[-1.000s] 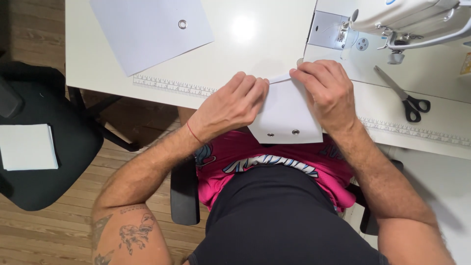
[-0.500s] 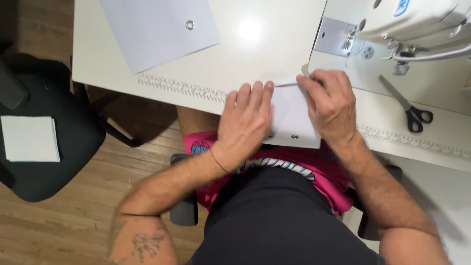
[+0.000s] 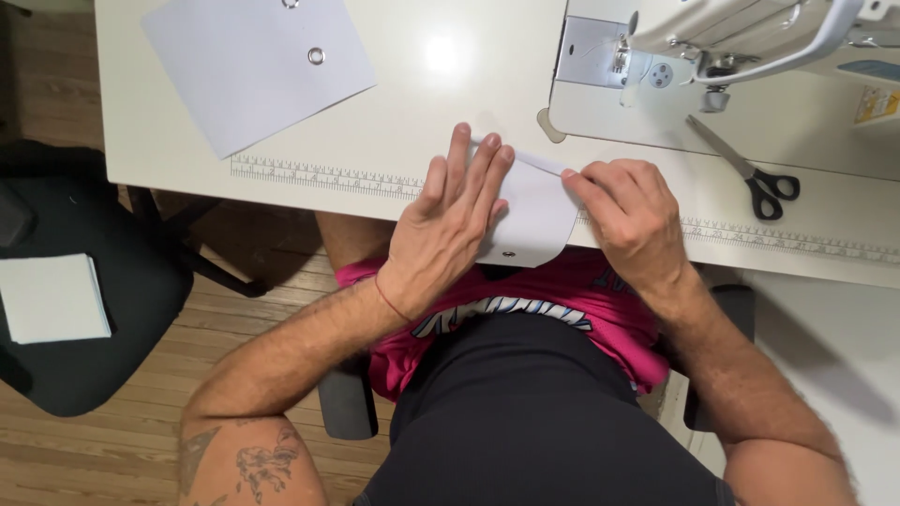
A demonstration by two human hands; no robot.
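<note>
Two hands: left hand [image 3: 448, 230] flattens white piece [image 3: 534, 220], right hand [image 3: 630, 217] seemingly pinches it.

Far right of your grip, black-handled scissors [image 3: 755, 175] lie near the sewing machine [image 3: 741, 37]. Well left, a grey sheet [image 3: 253, 70] holds a metal ring [image 3: 316, 56]; a chair [image 3: 84, 309] stands below.

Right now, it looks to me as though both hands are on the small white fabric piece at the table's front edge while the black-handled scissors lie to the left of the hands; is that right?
Not quite: the head view shows the scissors to the right of the hands, below the sewing machine. The rest holds: the left hand presses flat on the white fabric piece and the right hand pinches its upper edge at the table front.
</note>
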